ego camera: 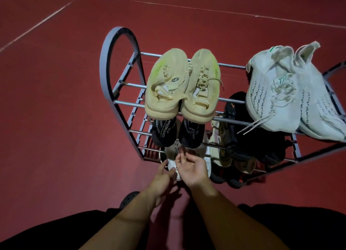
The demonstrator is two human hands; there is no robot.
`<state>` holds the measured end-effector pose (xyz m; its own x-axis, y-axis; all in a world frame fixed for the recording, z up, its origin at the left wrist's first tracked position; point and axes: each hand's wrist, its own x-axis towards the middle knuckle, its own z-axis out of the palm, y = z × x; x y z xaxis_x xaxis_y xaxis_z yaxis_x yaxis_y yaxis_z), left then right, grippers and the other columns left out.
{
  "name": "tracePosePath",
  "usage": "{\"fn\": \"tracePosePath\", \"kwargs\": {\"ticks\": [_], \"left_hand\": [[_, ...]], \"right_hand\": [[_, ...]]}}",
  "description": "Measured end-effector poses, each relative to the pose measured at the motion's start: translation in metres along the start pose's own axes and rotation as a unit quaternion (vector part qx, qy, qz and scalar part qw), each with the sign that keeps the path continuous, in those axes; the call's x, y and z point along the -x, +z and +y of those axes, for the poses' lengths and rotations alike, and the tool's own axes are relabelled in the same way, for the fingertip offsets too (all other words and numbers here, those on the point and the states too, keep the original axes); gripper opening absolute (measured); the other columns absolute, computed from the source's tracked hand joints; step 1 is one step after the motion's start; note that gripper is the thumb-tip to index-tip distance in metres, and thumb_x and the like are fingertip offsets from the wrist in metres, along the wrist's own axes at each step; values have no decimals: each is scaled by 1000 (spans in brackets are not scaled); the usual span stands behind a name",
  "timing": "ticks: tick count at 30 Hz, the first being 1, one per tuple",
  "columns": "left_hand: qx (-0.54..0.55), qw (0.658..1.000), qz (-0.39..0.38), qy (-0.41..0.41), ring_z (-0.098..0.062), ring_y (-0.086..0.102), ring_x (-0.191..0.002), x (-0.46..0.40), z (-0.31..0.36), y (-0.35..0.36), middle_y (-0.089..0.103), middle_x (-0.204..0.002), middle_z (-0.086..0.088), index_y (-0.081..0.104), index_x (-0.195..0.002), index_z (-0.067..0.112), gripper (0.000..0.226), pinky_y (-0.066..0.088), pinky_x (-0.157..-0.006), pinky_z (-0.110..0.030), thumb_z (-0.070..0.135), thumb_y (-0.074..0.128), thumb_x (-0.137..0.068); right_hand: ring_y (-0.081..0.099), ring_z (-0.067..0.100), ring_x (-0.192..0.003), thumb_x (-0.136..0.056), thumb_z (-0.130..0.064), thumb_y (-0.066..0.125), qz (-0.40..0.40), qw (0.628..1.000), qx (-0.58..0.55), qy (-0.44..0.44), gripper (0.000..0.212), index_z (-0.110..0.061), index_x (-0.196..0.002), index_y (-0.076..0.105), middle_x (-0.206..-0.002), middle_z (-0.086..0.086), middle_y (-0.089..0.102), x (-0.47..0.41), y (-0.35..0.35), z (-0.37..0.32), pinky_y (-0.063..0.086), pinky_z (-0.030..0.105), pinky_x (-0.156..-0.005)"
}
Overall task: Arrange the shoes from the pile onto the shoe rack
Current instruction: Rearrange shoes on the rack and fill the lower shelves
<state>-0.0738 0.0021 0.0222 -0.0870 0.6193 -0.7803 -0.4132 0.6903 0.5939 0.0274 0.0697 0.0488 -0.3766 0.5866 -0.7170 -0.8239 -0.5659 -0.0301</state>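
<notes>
white low shoes (173,165) are getting settled on the bottom tier of the grey metal shoe rack (119,85), both hands, left hand (164,176) and right hand (192,169), hovering with fingers apart and loose, so the next pair probably needs fetching.

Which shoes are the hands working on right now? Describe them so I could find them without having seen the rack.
Start at the grey metal shoe rack on the red floor and go to its lowest tier, at the near left corner. There, under the black pair, sit the white shoes, between the left hand and right hand. They are the only white shoes that low; the other white pair lies on top.
</notes>
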Motion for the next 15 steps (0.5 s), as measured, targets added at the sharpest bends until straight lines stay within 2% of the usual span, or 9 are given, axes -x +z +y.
{"fn": "tracePosePath", "kwargs": {"ticks": [2, 5, 7, 10, 12, 13, 15], "left_hand": [[32, 999, 8, -22, -22, 55, -91, -8, -4, 2, 62, -97, -7, 46, -123, 38, 32, 57, -62, -28, 16, 54, -102], [59, 997, 22, -36, -19, 51, -78, -15, -11, 6, 55, -83, -4, 53, -94, 26, 15, 56, -62, -29, 13, 52, -101], [78, 996, 30, -39, -15, 52, -70, -20, -17, 6, 56, -78, -4, 60, -95, 17, 11, 58, -56, -28, 12, 52, -102], [87, 995, 30, -38, -17, 61, -73, -24, -22, 7, 68, -90, -9, 62, -117, 10, 19, 58, -52, -25, 10, 52, -102], [94, 994, 41, -35, -19, 61, -74, -28, -26, 7, 70, -96, -13, 59, -125, 11, 26, 57, -51, -25, 9, 56, -100], [99, 993, 47, -35, -19, 61, -73, -28, -27, 6, 70, -95, -12, 58, -126, 13, 28, 57, -52, -25, 9, 58, -99], [103, 993, 53, -35, -19, 61, -73, -27, -28, 6, 70, -89, -10, 53, -122, 19, 27, 58, -53, -26, 8, 60, -98]], "right_hand": [[56, 23, -109, -93, 8, 40, 10, 1000, -2, 4, 23, -3, -107, 54, -116, 15, 58, -5, -1, -4, 47, 32, -93], [54, 25, -120, -91, 4, 42, 10, 1000, 9, 11, 22, -3, -108, 54, -128, 15, 56, -12, -4, -9, 41, 35, -107], [55, 25, -124, -91, -1, 46, 2, 998, 56, 24, 28, -2, -118, 53, -133, 14, 56, -11, -6, -10, 42, 36, -106], [61, 27, -114, -96, -4, 46, 14, 990, 144, -6, 22, 0, -118, 51, -132, 18, 56, -4, -12, -13, 45, 39, -103], [65, 27, -106, -100, -8, 46, 43, 963, 255, -79, 17, -10, -117, 47, -128, 18, 60, 0, -22, -18, 50, 39, -96], [68, 24, -96, -100, -11, 48, 65, 939, 315, -119, 21, -14, -120, 45, -122, 17, 65, 3, -30, -21, 53, 36, -87], [64, 16, -67, -98, -18, 55, 139, 885, 392, -210, 26, -9, -123, 53, -102, 14, 72, 5, -48, -27, 48, 26, -60]]}}
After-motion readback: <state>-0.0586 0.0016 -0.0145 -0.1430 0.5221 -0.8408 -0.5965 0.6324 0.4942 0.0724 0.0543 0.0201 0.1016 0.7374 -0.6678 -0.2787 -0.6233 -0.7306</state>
